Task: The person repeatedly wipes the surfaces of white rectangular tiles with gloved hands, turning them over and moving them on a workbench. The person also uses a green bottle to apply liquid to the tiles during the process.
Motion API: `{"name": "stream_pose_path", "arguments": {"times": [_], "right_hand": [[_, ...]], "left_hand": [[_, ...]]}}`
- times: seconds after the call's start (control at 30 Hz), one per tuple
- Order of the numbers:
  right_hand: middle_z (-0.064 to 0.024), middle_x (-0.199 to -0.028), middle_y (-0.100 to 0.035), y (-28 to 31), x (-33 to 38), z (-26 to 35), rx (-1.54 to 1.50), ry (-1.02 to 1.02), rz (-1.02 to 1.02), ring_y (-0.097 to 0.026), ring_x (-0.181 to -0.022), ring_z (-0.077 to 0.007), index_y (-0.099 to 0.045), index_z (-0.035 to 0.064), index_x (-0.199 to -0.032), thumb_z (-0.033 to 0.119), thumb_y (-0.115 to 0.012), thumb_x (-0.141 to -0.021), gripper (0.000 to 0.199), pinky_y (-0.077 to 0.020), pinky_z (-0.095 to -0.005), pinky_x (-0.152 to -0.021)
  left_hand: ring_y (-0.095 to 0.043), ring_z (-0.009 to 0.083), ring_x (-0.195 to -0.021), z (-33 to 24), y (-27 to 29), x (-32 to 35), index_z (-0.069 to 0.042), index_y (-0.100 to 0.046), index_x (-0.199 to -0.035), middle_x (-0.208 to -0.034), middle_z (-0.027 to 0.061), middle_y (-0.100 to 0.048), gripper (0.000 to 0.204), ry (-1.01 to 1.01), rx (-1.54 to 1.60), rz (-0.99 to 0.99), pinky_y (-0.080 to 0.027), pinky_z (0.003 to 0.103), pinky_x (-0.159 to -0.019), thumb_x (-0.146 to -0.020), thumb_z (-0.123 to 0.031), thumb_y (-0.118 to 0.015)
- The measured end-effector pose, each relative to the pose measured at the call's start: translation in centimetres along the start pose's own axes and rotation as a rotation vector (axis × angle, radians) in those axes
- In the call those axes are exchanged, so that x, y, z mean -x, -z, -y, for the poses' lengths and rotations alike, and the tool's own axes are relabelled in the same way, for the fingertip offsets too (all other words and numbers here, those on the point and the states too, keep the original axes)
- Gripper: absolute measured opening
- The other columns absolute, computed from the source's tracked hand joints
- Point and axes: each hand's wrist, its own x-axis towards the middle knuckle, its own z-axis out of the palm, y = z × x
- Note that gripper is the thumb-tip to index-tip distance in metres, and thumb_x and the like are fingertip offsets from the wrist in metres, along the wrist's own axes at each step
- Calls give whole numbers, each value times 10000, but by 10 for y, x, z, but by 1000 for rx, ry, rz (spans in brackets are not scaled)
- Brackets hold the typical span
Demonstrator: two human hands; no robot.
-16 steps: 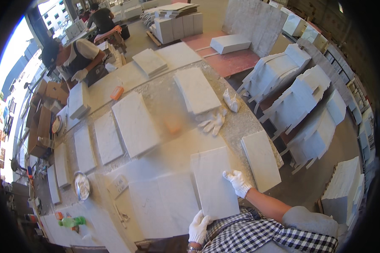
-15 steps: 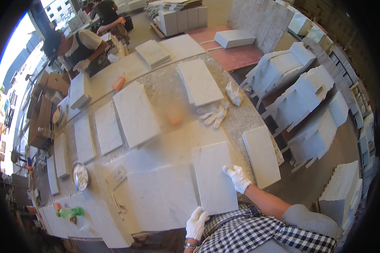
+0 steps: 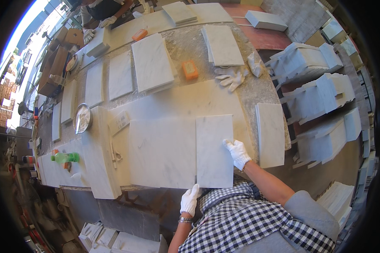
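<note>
A white marble tile lies flat on the stone workbench, its left edge against a larger marble slab. My right hand, in a white glove, grips the tile's right edge. My left hand, also gloved, holds the near edge at the tile's lower left corner. My checked shirt fills the bottom of the view.
Another tile lies at the bench's right end. Farther along are an orange block, spare white gloves, more tiles, a metal bowl and a green bottle. Tile stacks stand right. Another person works at the far end.
The tile has straightened and now sits square against the larger slab. Both hands stay on it. My head has moved, shifting the view.
</note>
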Motion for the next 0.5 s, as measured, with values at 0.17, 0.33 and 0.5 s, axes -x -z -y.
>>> {"name": "stream_pose_path", "arguments": {"times": [0.17, 0.33, 0.5], "right_hand": [[-144, -876, -715, 2, 21, 52, 871, -40, 162, -691, -840, -204, -699, -11, -1035, 517, -558, -1010, 547, -567, -348, -751], [-228, -979, -743, -10, 27, 96, 1618, 113, 330, -722, -971, -362, -756, 26, -1047, 621, -368, -1019, 711, -559, -453, -834], [-200, -972, -751, -13, 30, 103, 1736, 267, 472, -731, -917, -351, -768, 39, -1032, 598, -373, -1019, 684, -563, -470, -796]], "left_hand": [[-439, 100, -611, -3, -3, -7, -12, -620, -710, -646, 4, -538, 620, 50, -55, -23, -373, 314, -558, -888, -600, -704], [-534, 120, -651, -13, 1, -9, 2, -650, -795, -722, 33, -600, 596, 99, -55, 49, -438, 303, -598, -879, -583, -729], [-716, 232, -904, -18, 3, -7, 68, -654, -1035, -994, 138, -717, 636, 140, 50, 146, -526, 318, -766, -909, -553, -707]]}}
